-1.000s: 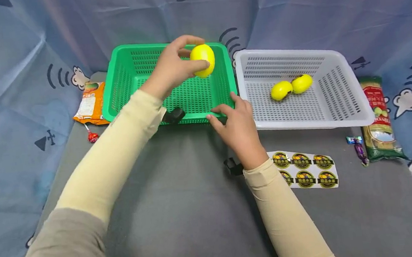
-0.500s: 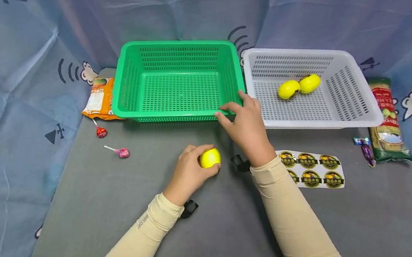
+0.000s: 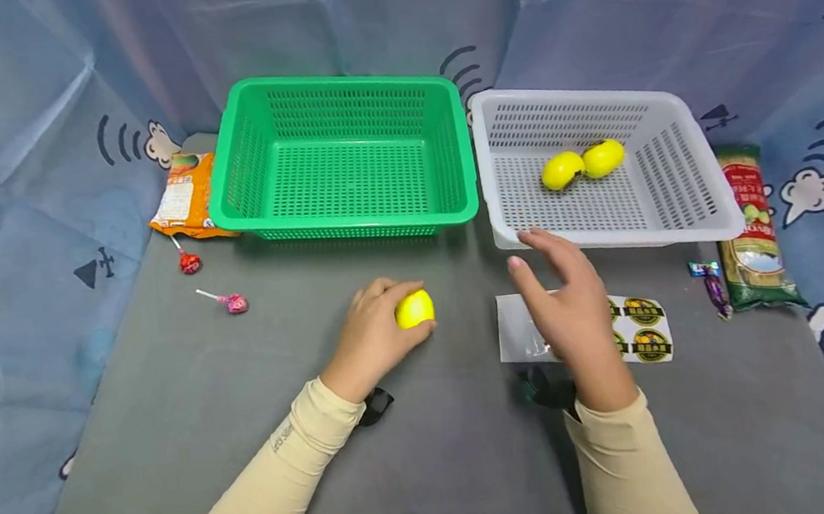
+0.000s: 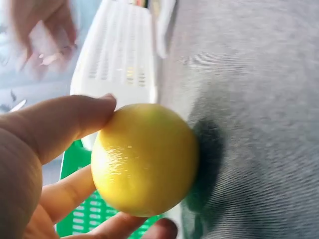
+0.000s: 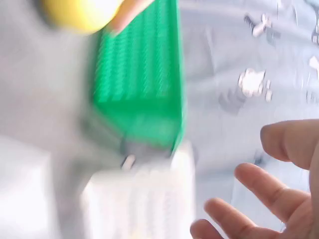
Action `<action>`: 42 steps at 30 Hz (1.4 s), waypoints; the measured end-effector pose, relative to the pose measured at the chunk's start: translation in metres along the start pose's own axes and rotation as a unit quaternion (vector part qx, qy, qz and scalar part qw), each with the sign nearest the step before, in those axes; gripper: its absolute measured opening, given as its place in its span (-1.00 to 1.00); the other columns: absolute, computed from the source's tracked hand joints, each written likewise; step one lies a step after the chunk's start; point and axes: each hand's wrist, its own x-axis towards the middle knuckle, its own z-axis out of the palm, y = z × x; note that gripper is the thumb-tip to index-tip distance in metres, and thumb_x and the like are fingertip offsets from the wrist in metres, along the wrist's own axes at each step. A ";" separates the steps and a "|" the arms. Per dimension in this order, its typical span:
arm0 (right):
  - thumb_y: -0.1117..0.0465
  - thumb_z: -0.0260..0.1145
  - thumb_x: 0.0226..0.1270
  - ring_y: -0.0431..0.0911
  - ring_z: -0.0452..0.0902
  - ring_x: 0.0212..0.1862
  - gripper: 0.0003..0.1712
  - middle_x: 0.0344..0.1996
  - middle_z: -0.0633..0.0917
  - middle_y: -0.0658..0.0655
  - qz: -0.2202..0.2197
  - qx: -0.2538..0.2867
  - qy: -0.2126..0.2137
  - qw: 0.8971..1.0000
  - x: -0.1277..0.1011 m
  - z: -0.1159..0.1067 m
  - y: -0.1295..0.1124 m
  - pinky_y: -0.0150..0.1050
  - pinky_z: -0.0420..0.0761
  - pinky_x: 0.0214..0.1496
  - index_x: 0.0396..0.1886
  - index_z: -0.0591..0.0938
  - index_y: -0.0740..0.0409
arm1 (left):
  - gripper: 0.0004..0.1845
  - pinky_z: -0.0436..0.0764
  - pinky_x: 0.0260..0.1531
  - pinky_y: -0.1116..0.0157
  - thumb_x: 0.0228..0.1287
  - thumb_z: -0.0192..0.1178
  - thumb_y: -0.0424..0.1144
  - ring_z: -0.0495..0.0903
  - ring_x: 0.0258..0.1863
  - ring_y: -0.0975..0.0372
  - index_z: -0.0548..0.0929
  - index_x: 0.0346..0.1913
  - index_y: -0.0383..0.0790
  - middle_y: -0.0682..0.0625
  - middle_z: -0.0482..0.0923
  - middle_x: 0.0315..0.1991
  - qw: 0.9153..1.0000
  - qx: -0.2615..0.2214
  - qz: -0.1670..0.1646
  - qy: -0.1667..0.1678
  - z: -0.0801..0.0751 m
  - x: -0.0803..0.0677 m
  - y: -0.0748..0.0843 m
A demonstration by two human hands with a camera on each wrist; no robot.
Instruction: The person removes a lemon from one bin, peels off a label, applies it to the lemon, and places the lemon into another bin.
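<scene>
Yellow lemon [image 3: 414, 309] sits on the grey cloth [image 3: 416, 441], gripped by the left hand [image 3: 373, 334]. Right hand [image 3: 572, 311], fingers spread and holding nothing, hovers over the sticker sheet [image 3: 638, 325] beside it.

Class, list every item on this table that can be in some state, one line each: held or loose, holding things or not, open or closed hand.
left hand: curled round the yellow ball
yellow ball: gripped, resting on the grey mat
right hand: fingers spread, holding nothing, above the sticker sheet
sticker sheet: lying flat, partly covered
green basket: upright, nothing inside
white basket: upright, holds two yellow balls
</scene>
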 end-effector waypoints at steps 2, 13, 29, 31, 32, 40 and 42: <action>0.06 0.33 0.61 0.17 0.29 0.55 -0.42 0.50 0.45 0.24 0.059 0.014 -0.013 0.998 -0.018 -0.016 0.021 0.12 0.33 0.54 0.50 0.54 0.16 | -0.37 0.49 0.08 0.00 0.19 0.59 -0.11 0.50 0.14 -0.10 0.71 0.33 -0.13 -0.14 0.61 0.20 1.000 0.006 -0.001 0.002 -0.002 0.000 0.000; -0.06 0.25 0.63 0.33 0.42 0.35 -0.15 0.43 0.43 0.44 0.199 -0.055 -0.067 0.976 -0.063 -0.028 0.095 0.28 0.38 0.36 0.68 0.21 0.25 | -0.58 0.39 0.26 -0.08 0.37 0.46 -0.16 0.47 0.32 -0.03 0.76 0.26 -0.05 -0.09 0.60 0.34 0.992 -0.032 0.119 -0.001 0.042 0.020 0.051; 0.04 0.29 0.62 0.26 0.49 0.30 -0.28 0.40 0.51 0.40 0.177 -0.027 -0.018 0.984 -0.070 -0.021 0.095 0.13 0.44 0.28 0.58 0.37 0.31 | -0.55 0.42 -0.01 0.45 0.39 0.37 -0.41 0.45 -0.04 0.21 0.73 0.28 0.00 0.03 0.56 -0.01 0.978 0.027 0.120 -0.171 0.123 0.064 0.077; 0.07 0.29 0.61 0.18 0.54 0.26 -0.33 0.34 0.57 0.39 0.174 -0.012 0.005 0.985 -0.072 -0.020 0.093 -0.03 0.48 0.24 0.55 0.42 0.30 | -0.48 0.46 0.05 0.49 0.33 0.27 -0.57 0.53 0.03 0.22 0.74 0.27 -0.08 -0.01 0.63 0.04 0.973 -0.020 0.122 -0.193 0.120 0.065 0.074; 0.10 0.30 0.61 0.13 0.56 0.24 -0.36 0.31 0.60 0.37 0.173 -0.003 0.022 0.985 -0.073 -0.020 0.091 -0.13 0.49 0.21 0.53 0.45 0.29 | -0.44 0.46 0.04 0.50 0.29 0.21 -0.61 0.55 0.08 0.23 0.73 0.28 -0.10 -0.01 0.65 0.09 0.970 -0.041 0.120 -0.206 0.118 0.065 0.072; 0.29 0.36 0.52 -0.39 0.51 -0.13 -0.61 0.03 0.66 -0.11 0.103 0.042 0.153 0.982 -0.081 -0.030 0.067 -0.55 0.45 -0.12 0.28 0.69 0.28 | -0.39 0.41 0.23 0.48 0.37 0.00 -0.63 0.45 0.38 0.36 0.60 0.42 -0.24 -0.04 0.60 0.36 0.936 -0.235 0.122 -0.232 0.091 0.045 0.069; 0.30 0.39 0.50 -0.41 0.49 -0.19 -0.62 -0.05 0.60 -0.25 0.080 0.033 0.139 0.987 -0.082 -0.034 0.061 -0.57 0.43 -0.16 0.25 0.71 0.27 | -0.42 0.40 0.30 0.44 0.43 0.00 -0.62 0.43 0.41 0.36 0.56 0.45 -0.29 -0.09 0.58 0.38 0.922 -0.284 0.140 -0.224 0.084 0.036 0.071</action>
